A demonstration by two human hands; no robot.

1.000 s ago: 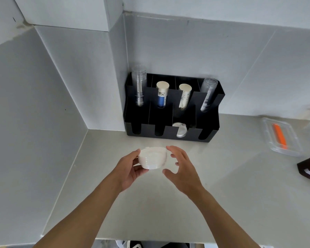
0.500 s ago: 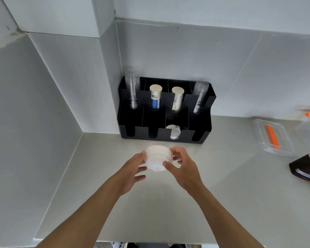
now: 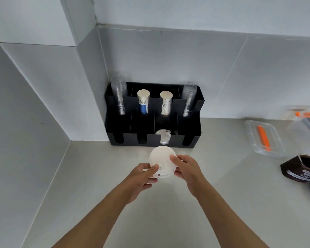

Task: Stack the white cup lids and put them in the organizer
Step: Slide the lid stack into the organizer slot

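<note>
Lids (image 3: 162,162), white and stacked, sit between my two hands just in front of the organizer (image 3: 153,140), above the counter (image 3: 222,194), tilted so the top face shows. My left hand (image 3: 143,178) grips the stack's near-left edge, thumb on top; my right hand (image 3: 187,170) grips its right edge, thumb across the top. One more lid (image 3: 162,138) stands in the organizer's third front slot. Behind it, clear cups (image 3: 119,97) and paper cups (image 3: 143,102) stand in the back slots. A clear tray (image 3: 265,138) lies well to the right.
</note>
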